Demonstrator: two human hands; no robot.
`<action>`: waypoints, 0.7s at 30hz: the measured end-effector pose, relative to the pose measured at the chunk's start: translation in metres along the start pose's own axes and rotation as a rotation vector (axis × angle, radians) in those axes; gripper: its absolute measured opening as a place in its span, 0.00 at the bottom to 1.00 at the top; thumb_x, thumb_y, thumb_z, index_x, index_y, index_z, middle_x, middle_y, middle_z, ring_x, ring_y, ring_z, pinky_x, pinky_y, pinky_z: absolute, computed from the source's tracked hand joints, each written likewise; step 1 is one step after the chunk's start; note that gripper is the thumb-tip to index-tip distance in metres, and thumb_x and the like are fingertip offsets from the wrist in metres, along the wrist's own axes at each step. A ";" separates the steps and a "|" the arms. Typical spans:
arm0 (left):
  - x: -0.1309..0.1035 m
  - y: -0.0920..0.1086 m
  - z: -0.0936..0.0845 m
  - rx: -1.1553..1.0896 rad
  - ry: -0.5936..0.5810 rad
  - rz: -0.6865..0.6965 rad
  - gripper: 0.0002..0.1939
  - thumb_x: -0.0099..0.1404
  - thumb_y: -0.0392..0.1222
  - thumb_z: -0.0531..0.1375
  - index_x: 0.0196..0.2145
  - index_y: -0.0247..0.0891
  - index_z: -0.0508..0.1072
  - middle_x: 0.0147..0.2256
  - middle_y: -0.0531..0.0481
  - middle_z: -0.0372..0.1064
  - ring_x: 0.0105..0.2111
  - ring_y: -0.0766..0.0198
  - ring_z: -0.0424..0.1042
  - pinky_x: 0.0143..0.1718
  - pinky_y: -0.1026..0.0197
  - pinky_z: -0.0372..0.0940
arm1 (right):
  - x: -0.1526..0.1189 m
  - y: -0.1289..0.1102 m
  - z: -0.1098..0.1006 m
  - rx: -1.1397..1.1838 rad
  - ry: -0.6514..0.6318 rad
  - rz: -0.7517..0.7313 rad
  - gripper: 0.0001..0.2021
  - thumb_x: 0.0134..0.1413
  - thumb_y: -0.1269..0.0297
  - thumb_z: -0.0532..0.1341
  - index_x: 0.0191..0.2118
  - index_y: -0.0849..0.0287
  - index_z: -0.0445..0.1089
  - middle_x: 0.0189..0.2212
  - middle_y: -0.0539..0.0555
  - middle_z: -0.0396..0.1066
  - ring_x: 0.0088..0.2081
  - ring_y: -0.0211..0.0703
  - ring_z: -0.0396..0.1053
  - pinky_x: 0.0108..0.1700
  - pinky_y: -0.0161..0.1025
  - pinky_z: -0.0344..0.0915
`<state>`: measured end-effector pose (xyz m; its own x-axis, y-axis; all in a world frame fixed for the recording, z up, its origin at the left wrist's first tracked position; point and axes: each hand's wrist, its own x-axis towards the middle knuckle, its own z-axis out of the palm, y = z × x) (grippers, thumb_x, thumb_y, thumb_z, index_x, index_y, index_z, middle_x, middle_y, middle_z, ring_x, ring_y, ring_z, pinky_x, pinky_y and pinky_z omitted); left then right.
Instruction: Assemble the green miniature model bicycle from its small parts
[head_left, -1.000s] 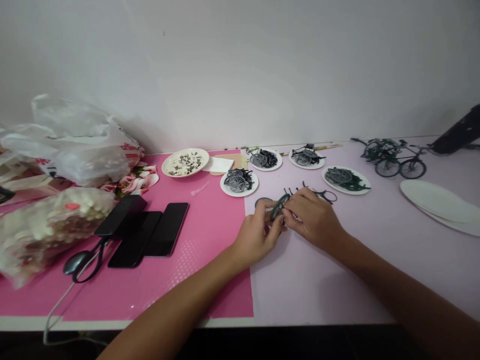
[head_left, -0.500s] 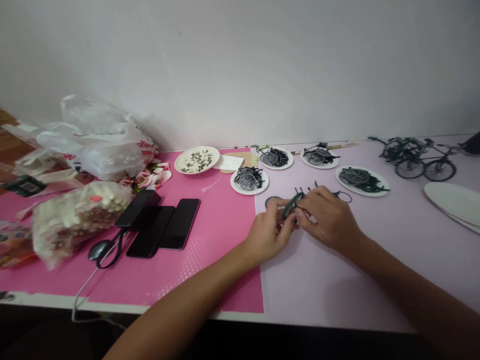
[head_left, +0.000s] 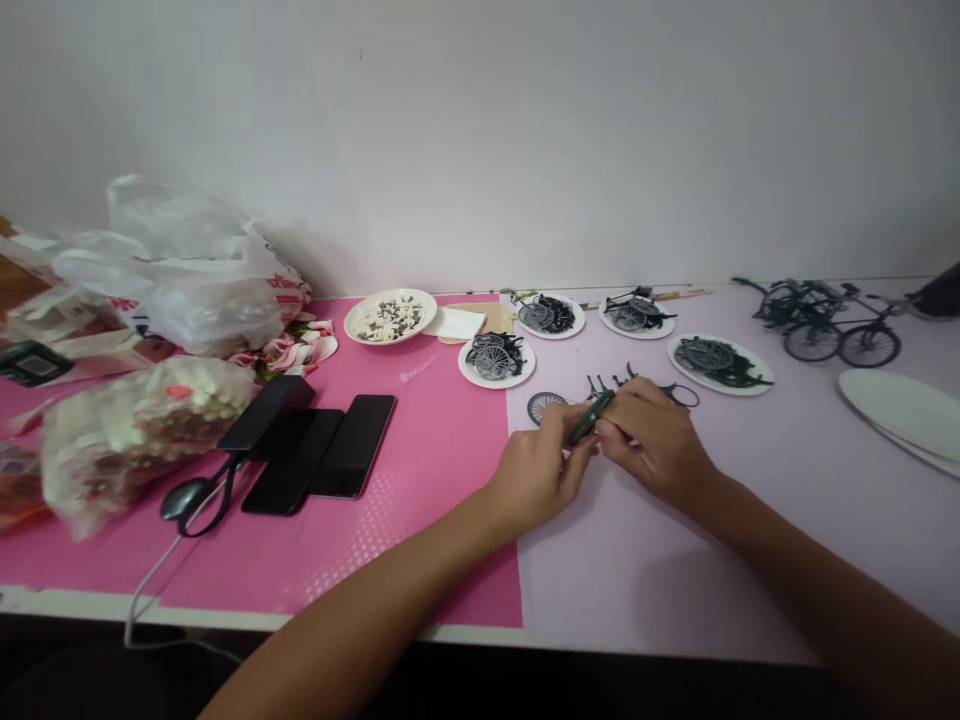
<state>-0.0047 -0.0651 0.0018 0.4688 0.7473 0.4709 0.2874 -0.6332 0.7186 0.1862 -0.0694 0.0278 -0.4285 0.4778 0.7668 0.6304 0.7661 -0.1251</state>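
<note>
Over the lilac part of the table, my left hand [head_left: 536, 468] pinches a small dark green toy bicycle wheel [head_left: 591, 418], now seen almost edge-on. My right hand [head_left: 654, 432] is closed at the wheel's right side, thumb and fingers pressed against it. The fingertips hide some of what is between them. Just beyond my left hand lies a spoked wheel [head_left: 541, 406]. Small dark parts [head_left: 598, 385] and a thin dark ring [head_left: 686, 397] show behind my right hand.
Several white plates hold dark plastic bicycle parts, one plate [head_left: 466, 372] nearest my left hand. A bowl [head_left: 355, 335] of small pieces stands at the back. Assembled toy bicycles [head_left: 847, 325] and oval plates [head_left: 904, 405] are right. Phones [head_left: 354, 446], a cable and plastic bags [head_left: 187, 280] are left.
The green wheel has turned from a visible curve to nearly edge-on between my fingers. The spoked wheel beyond my left hand shows more. The view has shifted slightly.
</note>
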 end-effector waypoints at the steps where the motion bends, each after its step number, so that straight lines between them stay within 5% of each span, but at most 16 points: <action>1: 0.000 0.000 0.000 0.006 0.007 0.011 0.16 0.76 0.41 0.56 0.58 0.39 0.61 0.42 0.45 0.80 0.32 0.60 0.81 0.28 0.63 0.68 | 0.000 0.000 0.000 0.008 -0.004 0.009 0.12 0.66 0.76 0.57 0.32 0.55 0.65 0.24 0.51 0.67 0.32 0.45 0.62 0.35 0.42 0.61; 8: 0.001 0.001 -0.002 -0.095 0.020 0.020 0.16 0.77 0.40 0.54 0.60 0.40 0.61 0.49 0.42 0.80 0.40 0.60 0.83 0.33 0.63 0.74 | 0.003 -0.002 -0.001 -0.058 0.045 0.003 0.08 0.62 0.76 0.60 0.35 0.54 0.67 0.25 0.50 0.67 0.32 0.46 0.64 0.33 0.42 0.63; 21: 0.002 0.000 -0.004 -0.001 0.007 0.008 0.17 0.77 0.43 0.55 0.61 0.39 0.63 0.42 0.45 0.81 0.31 0.63 0.80 0.33 0.61 0.74 | 0.003 0.002 -0.003 -0.318 0.041 -0.150 0.10 0.63 0.76 0.61 0.32 0.55 0.66 0.25 0.52 0.69 0.32 0.46 0.62 0.34 0.41 0.63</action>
<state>-0.0068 -0.0633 0.0044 0.4652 0.7434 0.4807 0.2830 -0.6394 0.7149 0.1884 -0.0677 0.0322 -0.5090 0.3476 0.7875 0.7354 0.6510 0.1880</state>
